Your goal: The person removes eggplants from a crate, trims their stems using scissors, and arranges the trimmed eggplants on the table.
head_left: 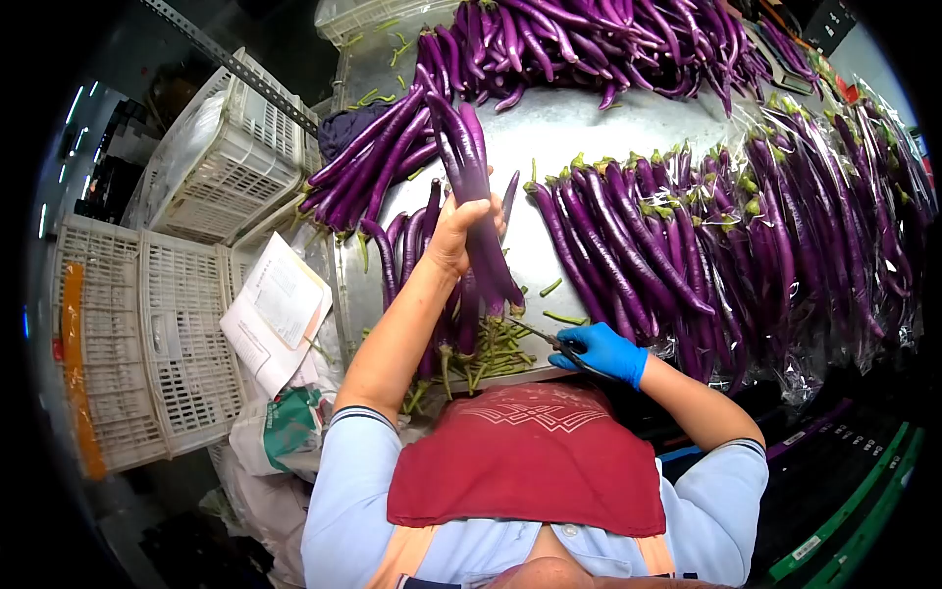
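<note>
My left hand (459, 234), bare, is wrapped around a few long purple eggplants (481, 226) above the metal table. Their stem ends point down toward my apron. In its blue glove, my right hand (606, 353) is closed on a pair of scissors (575, 357). The scissor blades reach left, close to the stem ends of the held eggplants; whether they touch, I cannot tell. Under and beside them lies a heap of cut green stems (498, 355). More eggplants (402, 234) lie left of my left hand, partly hidden by my forearm.
A large eggplant pile (608, 44) covers the table's (549, 128) far side. On the right lie rows of eggplants (613, 231), many in clear plastic bags (785, 226). White crates (191, 334) stand at left, near papers (280, 304) and plastic bags (292, 424).
</note>
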Demonstrator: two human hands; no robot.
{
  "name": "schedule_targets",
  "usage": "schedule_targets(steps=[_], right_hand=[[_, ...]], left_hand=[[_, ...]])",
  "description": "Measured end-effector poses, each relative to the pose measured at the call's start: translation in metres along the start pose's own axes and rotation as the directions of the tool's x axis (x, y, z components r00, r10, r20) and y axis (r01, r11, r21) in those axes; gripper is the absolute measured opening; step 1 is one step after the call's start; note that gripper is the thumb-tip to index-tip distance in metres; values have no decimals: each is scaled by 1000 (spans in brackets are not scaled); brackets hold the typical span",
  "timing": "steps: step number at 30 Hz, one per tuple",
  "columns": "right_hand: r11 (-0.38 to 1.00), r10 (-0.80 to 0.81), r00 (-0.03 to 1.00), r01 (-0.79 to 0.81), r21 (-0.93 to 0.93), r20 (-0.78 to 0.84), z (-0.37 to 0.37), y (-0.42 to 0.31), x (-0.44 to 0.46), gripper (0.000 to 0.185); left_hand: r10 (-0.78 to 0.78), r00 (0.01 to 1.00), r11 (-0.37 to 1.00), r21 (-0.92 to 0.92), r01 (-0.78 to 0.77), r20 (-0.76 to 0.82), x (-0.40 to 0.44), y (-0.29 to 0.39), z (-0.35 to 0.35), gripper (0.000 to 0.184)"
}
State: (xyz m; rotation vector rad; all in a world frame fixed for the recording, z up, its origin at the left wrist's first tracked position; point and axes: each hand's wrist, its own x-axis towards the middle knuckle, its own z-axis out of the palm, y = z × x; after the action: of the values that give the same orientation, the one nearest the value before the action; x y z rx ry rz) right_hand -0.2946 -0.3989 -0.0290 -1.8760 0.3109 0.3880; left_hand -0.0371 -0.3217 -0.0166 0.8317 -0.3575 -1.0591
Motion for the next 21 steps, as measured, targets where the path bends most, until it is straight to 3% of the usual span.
schedule_targets(steps=[5, 8, 10, 11, 14, 15, 16, 17, 19, 20, 21], right_hand=[[989, -136, 989, 139, -57, 54, 7, 5, -2, 39], [992, -105, 994, 107, -64, 33, 15, -2, 13, 43], [994, -89, 996, 90, -54, 28, 20, -4, 16, 43], [996, -79, 996, 80, 36, -29, 23, -6, 12, 39], [999, 2, 1000, -3, -40, -13, 38, 19, 5, 37], [999, -38, 996, 39, -1, -80, 47, 29, 2, 38], [999, -41, 994, 44, 29, -100, 52, 33, 1, 37], [997, -45, 992, 53, 59, -120, 56, 36, 1, 37], [990, -30, 989, 50, 131, -146, 57, 34, 1, 32], [988, 5, 991, 15, 155, -131, 55, 32, 1, 32], [983, 43, 992, -21, 182, -116, 54, 31, 2, 31]], left_hand=[[-18, 999, 992, 124, 24, -46, 6, -5, 4, 58], [-8, 995, 987, 161, 23, -95, 10, -21, 9, 53], [25, 995, 944, 330, 10, -101, 12, -22, 14, 43], [21, 995, 909, 417, 21, -98, 14, -21, 12, 40], [81, 993, 729, 674, -118, 86, 19, -7, 36, 51], [89, 982, 650, 737, -186, 169, 21, -3, 46, 54], [-6, 976, 588, 790, -174, 219, 23, 3, 55, 61], [-20, 947, 539, 801, -259, 320, 28, 1, 60, 57], [-189, 910, 424, 867, -263, 368, 31, 6, 80, 59], [-257, 887, 446, 862, -243, 383, 32, 6, 89, 59], [-196, 851, 508, 793, -336, 486, 38, -4, 93, 59]])
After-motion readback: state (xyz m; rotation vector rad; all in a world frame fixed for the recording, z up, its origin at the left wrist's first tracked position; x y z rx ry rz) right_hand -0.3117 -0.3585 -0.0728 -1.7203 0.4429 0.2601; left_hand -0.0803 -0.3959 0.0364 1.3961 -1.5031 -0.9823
